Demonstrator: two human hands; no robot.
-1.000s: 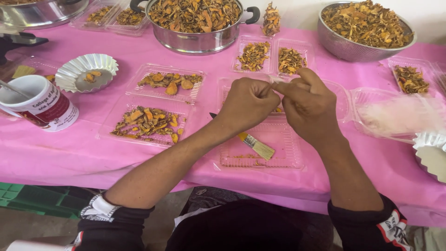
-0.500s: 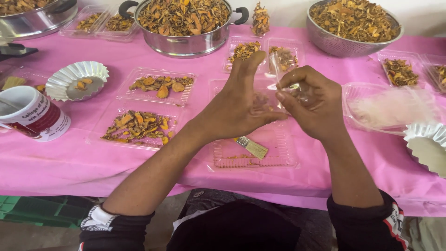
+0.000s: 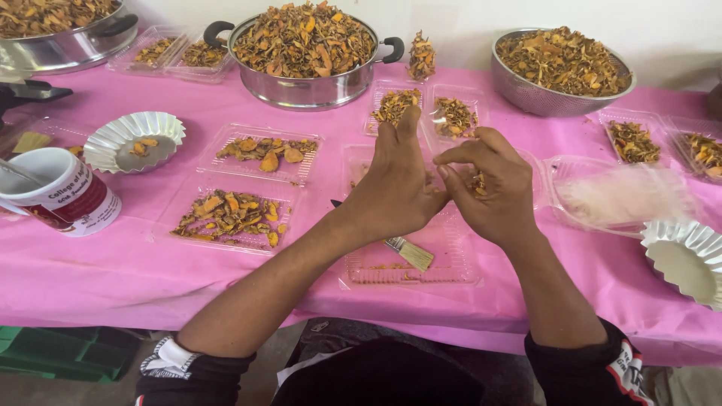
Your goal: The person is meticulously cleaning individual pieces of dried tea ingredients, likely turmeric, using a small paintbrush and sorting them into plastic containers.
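Observation:
My left hand is raised over the middle of the pink table, fingers pointing up and held flat, holding nothing I can see. Touching it on the right, my right hand is curled with its fingertips pinched together, and small orange dried pieces show in its palm. Both hands hover above an open clear plastic tray that holds a small brush with pale bristles.
Clear trays of orange dried slices lie left, another behind. A lidless steel pot and a steel bowl are heaped with slices. A white-and-red cup and fluted foil dishes sit at the sides.
My left hand has opened from a curled grip and its fingers now point upward. My right hand has stayed close beside it, still pinching. The view has tilted slightly.

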